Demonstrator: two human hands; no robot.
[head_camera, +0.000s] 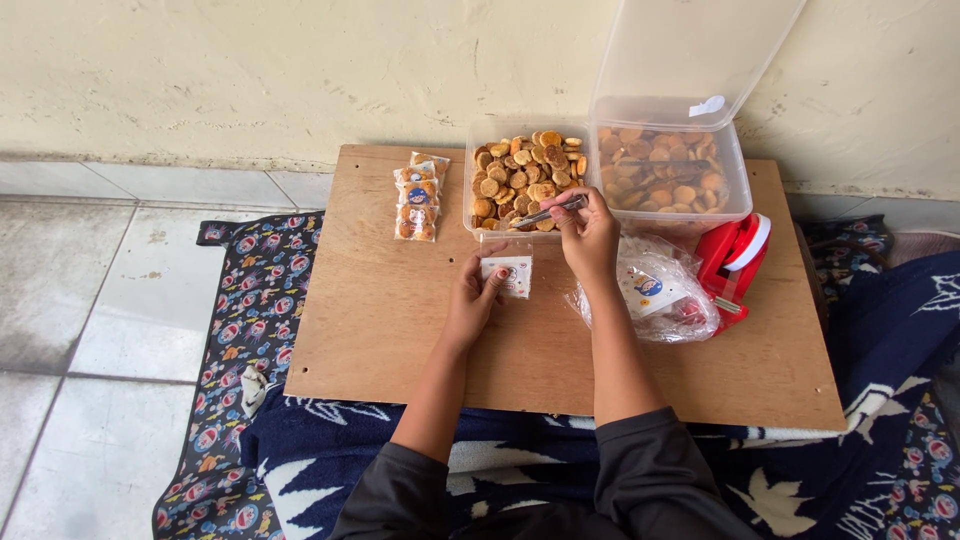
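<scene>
A: Item one, hands?

B: Left hand (473, 296), centre of the frame, fingers curled round a small clear packet (508, 274) with a printed label, pinched at its lower left edge and held upright just in front of the open tub. Right hand (590, 238), just right of it, closed on metal tongs (549, 212); the tips reach left over the biscuits. Whether they grip a biscuit, cannot tell

A: Item two, containers?

B: Open clear plastic tub (478, 215), upper centre, filled with small round golden biscuits (520, 170). Touching its right side, a larger clear box (745, 190) of the same biscuits, its lid (690, 50) standing up against the wall

A: Item three, other stock on the board?

B: Short stack of filled packets (418, 197), upper left of the wooden board (400, 330). Crumpled bag of empty packets (655, 295), right of the right forearm. Red and white tape dispenser (735, 255), just beyond that bag

A: Item four, surroundings?

B: Board sits on patterned dark blue blankets (870, 400); pale tiled floor (80, 300) at the left; pale wall (250, 70) across the top
</scene>
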